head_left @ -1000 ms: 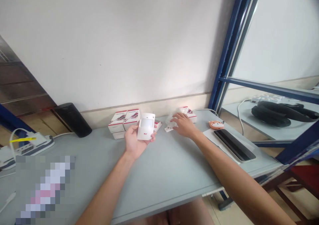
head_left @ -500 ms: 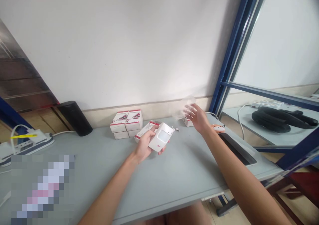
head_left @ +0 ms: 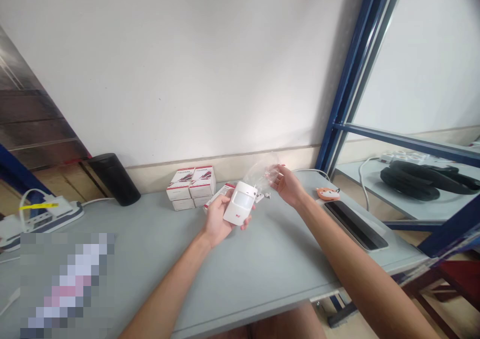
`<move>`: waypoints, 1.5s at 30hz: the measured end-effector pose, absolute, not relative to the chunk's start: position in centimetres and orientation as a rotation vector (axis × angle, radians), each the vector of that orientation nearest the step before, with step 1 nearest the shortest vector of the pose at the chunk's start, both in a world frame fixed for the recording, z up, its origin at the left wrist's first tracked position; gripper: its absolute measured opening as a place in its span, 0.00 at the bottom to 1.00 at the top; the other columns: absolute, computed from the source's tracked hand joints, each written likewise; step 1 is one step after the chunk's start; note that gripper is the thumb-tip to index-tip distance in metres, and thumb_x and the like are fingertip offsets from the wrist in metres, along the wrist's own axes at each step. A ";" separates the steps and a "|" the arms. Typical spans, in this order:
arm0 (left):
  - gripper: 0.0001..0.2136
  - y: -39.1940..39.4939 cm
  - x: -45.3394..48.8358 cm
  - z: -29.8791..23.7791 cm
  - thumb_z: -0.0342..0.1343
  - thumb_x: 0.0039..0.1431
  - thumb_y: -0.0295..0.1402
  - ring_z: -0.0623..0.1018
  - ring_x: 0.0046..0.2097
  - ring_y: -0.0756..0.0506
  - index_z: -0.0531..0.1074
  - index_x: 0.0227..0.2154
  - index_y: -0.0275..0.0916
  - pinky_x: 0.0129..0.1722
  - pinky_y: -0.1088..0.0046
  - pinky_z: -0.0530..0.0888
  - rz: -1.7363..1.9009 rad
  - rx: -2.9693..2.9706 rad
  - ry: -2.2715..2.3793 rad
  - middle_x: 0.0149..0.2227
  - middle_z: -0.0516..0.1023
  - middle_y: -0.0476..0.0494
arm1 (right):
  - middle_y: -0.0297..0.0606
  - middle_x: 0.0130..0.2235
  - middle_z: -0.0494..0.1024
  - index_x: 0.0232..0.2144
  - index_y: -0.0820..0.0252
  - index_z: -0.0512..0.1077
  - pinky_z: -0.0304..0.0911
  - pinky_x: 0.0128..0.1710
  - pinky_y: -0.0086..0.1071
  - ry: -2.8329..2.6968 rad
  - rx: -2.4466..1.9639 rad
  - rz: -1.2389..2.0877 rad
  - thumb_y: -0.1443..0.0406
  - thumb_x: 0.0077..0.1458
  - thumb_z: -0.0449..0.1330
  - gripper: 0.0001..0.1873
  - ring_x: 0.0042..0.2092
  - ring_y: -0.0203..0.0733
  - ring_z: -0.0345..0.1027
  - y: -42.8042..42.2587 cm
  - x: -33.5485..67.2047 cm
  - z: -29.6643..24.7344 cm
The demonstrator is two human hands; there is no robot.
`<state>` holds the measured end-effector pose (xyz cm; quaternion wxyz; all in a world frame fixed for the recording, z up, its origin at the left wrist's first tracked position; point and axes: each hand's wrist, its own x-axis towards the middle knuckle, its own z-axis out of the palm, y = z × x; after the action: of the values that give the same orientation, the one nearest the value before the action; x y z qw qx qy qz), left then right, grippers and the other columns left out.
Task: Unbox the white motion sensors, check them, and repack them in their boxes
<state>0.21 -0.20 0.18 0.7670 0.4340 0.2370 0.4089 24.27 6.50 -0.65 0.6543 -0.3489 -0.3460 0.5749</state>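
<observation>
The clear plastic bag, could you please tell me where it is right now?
In the head view, the clear plastic bag is held up in the right hand, just right of the white sensor in the left hand, above the grey table.

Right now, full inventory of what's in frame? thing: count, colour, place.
sensor unit: 1, white with a small red mark, in the left hand above the table
clear bag: 1, transparent, pinched in the right hand just right of the sensor unit
boxes: a small stack, exact count unclear, white and red, by the wall behind the left hand
table: 1, grey, under both arms
cylinder: 1, black, leaning at the wall, left of the boxes
power strip: 1, white, far left
flat device: 1, black, right part of the table
small figure: 1, orange, behind the flat device
cables: coiled, black, on the next table at right
left hand: 1, gripping the sensor unit
right hand: 1, holding the clear bag
</observation>
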 end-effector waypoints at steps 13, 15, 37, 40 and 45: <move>0.19 0.2 -0.1 0.1 0.48 0.61 0.35 0.79 0.28 0.39 0.65 0.55 0.41 0.27 0.63 0.72 0.943 0.959 0.466 0.40 0.81 0.36 | 0.42 0.49 0.83 0.51 0.51 0.73 0.72 0.40 0.38 -1.041 -0.738 1.406 0.41 0.63 0.55 0.26 0.46 0.48 0.77 4.5 22.1 0.7; 0.20 0.1 0.0 0.2 0.48 0.61 0.35 0.79 0.28 0.39 0.65 0.55 0.41 0.27 0.63 0.72 0.949 0.970 0.476 0.40 0.81 0.36 | 0.41 0.49 0.82 0.51 0.51 0.73 0.71 0.44 0.38 -1.132 -0.698 1.436 0.42 0.61 0.60 0.26 0.47 0.47 0.76 3.6 21.2 0.8; 0.33 0.4 -0.1 -0.1 0.52 0.61 0.35 0.81 0.28 0.41 0.53 0.70 0.50 0.24 0.68 0.76 1.104 1.152 0.608 0.35 0.79 0.45 | 0.35 0.32 0.81 0.39 0.57 0.78 0.60 0.58 0.46 -1.490 -0.484 1.687 0.46 0.59 0.65 0.21 0.33 0.45 0.74 1.2 19.1 0.7; 0.30 0.6 0.0 -0.6 0.53 0.61 0.36 0.81 0.28 0.42 0.56 0.66 0.47 0.23 0.70 0.76 1.124 1.162 0.608 0.34 0.78 0.46 | 0.35 0.26 0.78 0.38 0.57 0.78 0.62 0.55 0.46 -1.478 -0.483 1.645 0.39 0.63 0.54 0.30 0.32 0.46 0.73 0.8 18.7 1.0; 0.23 1.0 0.1 -1.3 0.50 0.64 0.39 0.80 0.25 0.42 0.57 0.60 0.45 0.19 0.69 0.74 1.096 1.338 0.704 0.33 0.76 0.47 | 0.35 0.29 0.79 0.42 0.56 0.77 0.65 0.48 0.43 -1.287 -0.649 1.478 0.39 0.57 0.62 0.28 0.31 0.45 0.72 0.7 17.7 0.8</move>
<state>0.05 0.98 -1.31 0.5949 0.5760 0.3031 0.4717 17.70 0.68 0.81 0.5130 -0.2698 -0.5351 0.6146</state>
